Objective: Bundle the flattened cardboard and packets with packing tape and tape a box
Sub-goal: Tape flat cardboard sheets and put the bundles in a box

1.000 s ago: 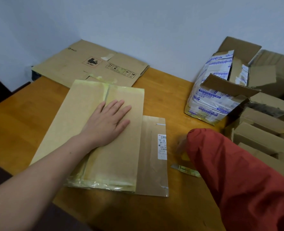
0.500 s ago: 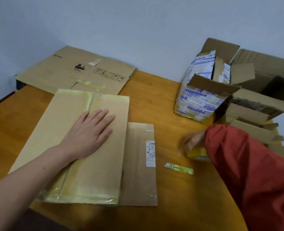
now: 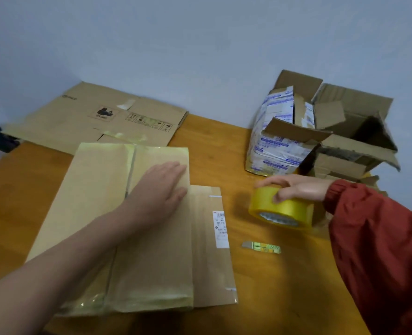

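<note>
Wooden table [image 3: 224, 146], pale wall behind. Your left hand [image 3: 162, 187] flat, fingers straight, pressing flattened cardboard stack [image 3: 98, 189]; grasps nothing. Your right hand [image 3: 294, 187] grasps tape roll [image 3: 282, 211] from above, fingers curled over rim, roll tilted.

Risks:
- Lift left palm early: glossy layers likely slide, labelled packet [image 3: 209, 238] underneath slips out.
- One-handed hold on roll: tape end hard to find, strip may fold onto itself.

Stack lies left of your grip, apart from roll; cutter [image 3: 260, 247] on table between.
</note>
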